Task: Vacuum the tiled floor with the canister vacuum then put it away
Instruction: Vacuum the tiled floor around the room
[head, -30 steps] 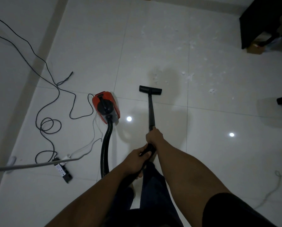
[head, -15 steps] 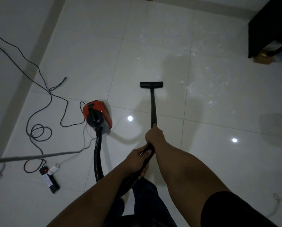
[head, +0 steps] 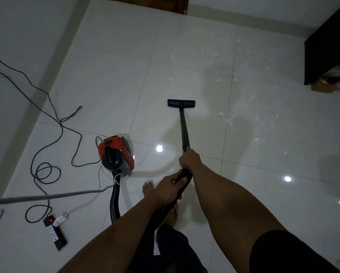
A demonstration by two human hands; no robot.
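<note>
Along the left edge a pale wall (head: 17, 56) is meeting the tiled floor (head: 106, 75) at a grey skirting strip (head: 53, 75), and a black cord (head: 62, 133) is looping down toward a power strip (head: 54, 235) with a red light glowing. A blurred grey line (head: 47, 197) is crossing this corner close to the camera; what it is cannot be told. Just right of the cord the red canister vacuum (head: 117, 154) is sitting on the tiles, its black hose (head: 114, 205) curving back and vanishing behind the left forearm. A bare foot (head: 147, 189) is showing partly behind the left hand (head: 168, 189), which is gripping the handle (head: 183, 176), while the right hand (head: 190, 159), just ahead of it, is clasping the wand (head: 185, 131). The floor head (head: 181, 103) is lying flat on open tile, with bare floor running on to the far wall. To the right, white scraps (head: 228, 119) are littering the tiles. Dark furniture (head: 328, 46) is closing the right edge, cut off by the frame, and a box (head: 323, 87) under it is sitting too dim to read.
</note>
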